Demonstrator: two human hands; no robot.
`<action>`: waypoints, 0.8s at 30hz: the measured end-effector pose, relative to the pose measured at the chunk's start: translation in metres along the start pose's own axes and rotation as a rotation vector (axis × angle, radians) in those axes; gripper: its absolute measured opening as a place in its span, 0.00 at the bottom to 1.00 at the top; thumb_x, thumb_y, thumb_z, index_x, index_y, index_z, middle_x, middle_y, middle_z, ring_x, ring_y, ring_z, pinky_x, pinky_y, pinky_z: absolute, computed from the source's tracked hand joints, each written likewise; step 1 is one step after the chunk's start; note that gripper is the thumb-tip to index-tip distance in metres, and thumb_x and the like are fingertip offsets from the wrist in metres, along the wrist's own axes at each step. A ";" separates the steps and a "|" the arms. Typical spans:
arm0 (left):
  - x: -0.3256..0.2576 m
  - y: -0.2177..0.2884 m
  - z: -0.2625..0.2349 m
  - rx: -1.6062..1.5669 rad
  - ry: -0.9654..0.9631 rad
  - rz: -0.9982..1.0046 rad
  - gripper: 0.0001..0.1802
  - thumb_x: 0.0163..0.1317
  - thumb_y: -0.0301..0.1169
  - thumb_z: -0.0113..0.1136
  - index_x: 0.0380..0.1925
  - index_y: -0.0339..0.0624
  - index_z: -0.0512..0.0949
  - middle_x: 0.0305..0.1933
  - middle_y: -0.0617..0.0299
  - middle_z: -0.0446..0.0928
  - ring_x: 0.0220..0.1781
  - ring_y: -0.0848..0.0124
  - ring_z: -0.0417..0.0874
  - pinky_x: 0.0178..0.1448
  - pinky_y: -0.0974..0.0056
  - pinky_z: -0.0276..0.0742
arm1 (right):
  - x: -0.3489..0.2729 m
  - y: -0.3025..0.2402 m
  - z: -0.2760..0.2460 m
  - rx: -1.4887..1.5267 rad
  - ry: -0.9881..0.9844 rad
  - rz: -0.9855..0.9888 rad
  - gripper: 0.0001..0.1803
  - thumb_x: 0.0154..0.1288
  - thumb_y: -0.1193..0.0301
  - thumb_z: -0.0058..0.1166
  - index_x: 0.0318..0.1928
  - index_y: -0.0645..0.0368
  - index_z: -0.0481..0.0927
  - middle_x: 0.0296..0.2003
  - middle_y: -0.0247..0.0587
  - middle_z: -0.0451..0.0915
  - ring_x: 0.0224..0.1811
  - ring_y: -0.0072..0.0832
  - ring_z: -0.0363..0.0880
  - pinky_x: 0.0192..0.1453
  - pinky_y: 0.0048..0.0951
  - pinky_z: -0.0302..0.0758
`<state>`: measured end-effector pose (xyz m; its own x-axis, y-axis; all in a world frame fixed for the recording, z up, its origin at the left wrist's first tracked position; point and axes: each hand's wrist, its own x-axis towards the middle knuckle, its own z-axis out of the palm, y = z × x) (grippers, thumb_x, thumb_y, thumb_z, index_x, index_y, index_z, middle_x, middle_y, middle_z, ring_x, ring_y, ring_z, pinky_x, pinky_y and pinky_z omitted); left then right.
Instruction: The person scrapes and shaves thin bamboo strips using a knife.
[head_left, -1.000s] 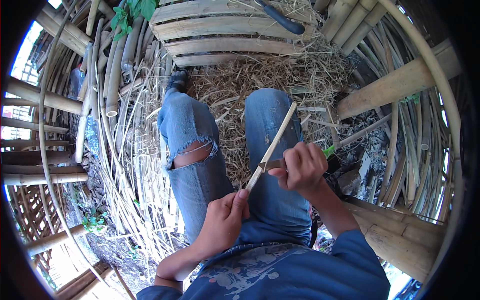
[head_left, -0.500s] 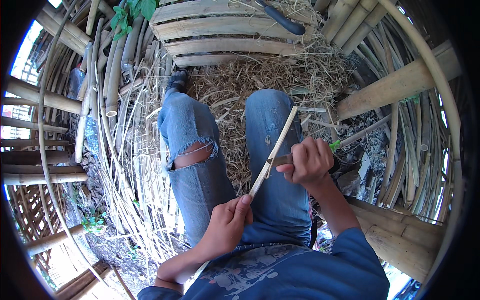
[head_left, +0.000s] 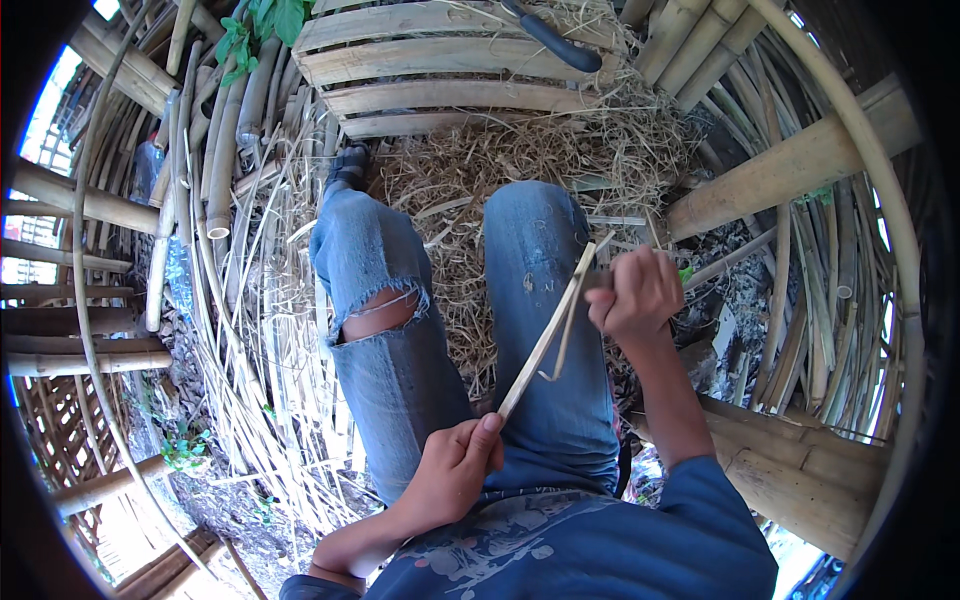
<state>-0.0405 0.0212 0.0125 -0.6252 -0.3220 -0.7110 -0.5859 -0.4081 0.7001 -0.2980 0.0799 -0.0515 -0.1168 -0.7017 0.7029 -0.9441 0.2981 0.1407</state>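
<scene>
My left hand (head_left: 462,462) is closed around the lower end of a pale bamboo strip (head_left: 540,347), its thumb lying along the strip. The strip slants up and to the right above my right thigh. My right hand (head_left: 640,292) is a fist around a knife, whose short blade (head_left: 598,284) points left and meets the strip near its far end. Most of the knife's handle is hidden in my fingers. A thin curled shaving (head_left: 565,340) hangs beside the strip, below the blade.
Beyond my knees stands a slatted wooden bench (head_left: 430,60) with a dark curved-handled tool (head_left: 560,42) on it. Shavings (head_left: 450,180) cover the ground between my legs. Split strips (head_left: 290,350) pile up at left. Thick bamboo poles (head_left: 790,180) flank me on the right.
My right hand has slid the knife up along the strip, away from my left hand. A longer shaving now curls off the strip. My left hand has stayed in nearly the same place.
</scene>
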 end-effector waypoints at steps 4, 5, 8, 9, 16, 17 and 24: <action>-0.010 -0.019 0.003 0.120 -0.092 -0.012 0.27 0.70 0.44 0.41 0.17 0.37 0.71 0.13 0.68 0.62 0.17 0.79 0.62 0.23 0.70 0.60 | 0.013 0.064 0.017 -0.046 -0.323 1.014 0.26 0.70 0.53 0.33 0.24 0.57 0.72 0.20 0.48 0.72 0.25 0.41 0.73 0.30 0.37 0.68; -0.008 -0.020 0.000 0.120 -0.096 -0.008 0.27 0.70 0.44 0.41 0.17 0.37 0.71 0.13 0.68 0.62 0.17 0.79 0.62 0.23 0.70 0.60 | 0.008 0.076 0.016 -0.052 -0.320 1.012 0.26 0.70 0.53 0.33 0.24 0.57 0.72 0.20 0.48 0.72 0.25 0.41 0.73 0.30 0.37 0.68; -0.005 -0.023 -0.002 0.059 0.117 0.026 0.25 0.70 0.42 0.42 0.18 0.35 0.71 0.12 0.66 0.61 0.17 0.79 0.61 0.22 0.69 0.59 | -0.002 0.077 0.014 0.101 -0.145 0.933 0.26 0.70 0.53 0.30 0.30 0.61 0.73 0.19 0.47 0.74 0.22 0.41 0.74 0.30 0.37 0.68; -0.001 -0.024 -0.002 0.052 0.130 0.023 0.25 0.70 0.42 0.42 0.18 0.35 0.71 0.12 0.66 0.61 0.17 0.79 0.61 0.22 0.69 0.59 | 0.001 0.063 0.010 0.114 -0.150 0.926 0.26 0.70 0.53 0.30 0.30 0.61 0.73 0.19 0.47 0.74 0.22 0.41 0.74 0.30 0.37 0.68; 0.013 -0.015 0.001 0.104 0.236 0.208 0.20 0.70 0.36 0.42 0.23 0.36 0.73 0.13 0.71 0.62 0.16 0.82 0.58 0.20 0.72 0.53 | 0.014 -0.030 -0.045 0.561 -0.182 0.476 0.14 0.64 0.63 0.47 0.24 0.58 0.71 0.16 0.37 0.68 0.18 0.33 0.70 0.22 0.31 0.64; 0.012 -0.012 0.002 0.143 0.282 0.258 0.18 0.70 0.34 0.42 0.23 0.36 0.73 0.12 0.70 0.61 0.16 0.82 0.58 0.20 0.72 0.53 | 0.014 -0.041 -0.047 0.573 -0.215 0.312 0.15 0.62 0.62 0.50 0.24 0.57 0.71 0.16 0.36 0.69 0.17 0.32 0.70 0.21 0.31 0.64; 0.008 -0.002 0.014 0.304 0.427 0.416 0.16 0.69 0.31 0.44 0.24 0.35 0.72 0.10 0.63 0.62 0.13 0.79 0.60 0.18 0.68 0.54 | 0.004 -0.070 -0.049 0.672 -0.338 0.266 0.18 0.60 0.56 0.54 0.22 0.55 0.70 0.16 0.35 0.68 0.16 0.31 0.68 0.20 0.31 0.63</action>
<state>-0.0515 0.0312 0.0065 -0.6083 -0.7357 -0.2981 -0.4988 0.0621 0.8645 -0.2176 0.0881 -0.0249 -0.3501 -0.8519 0.3894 -0.8424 0.1045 -0.5286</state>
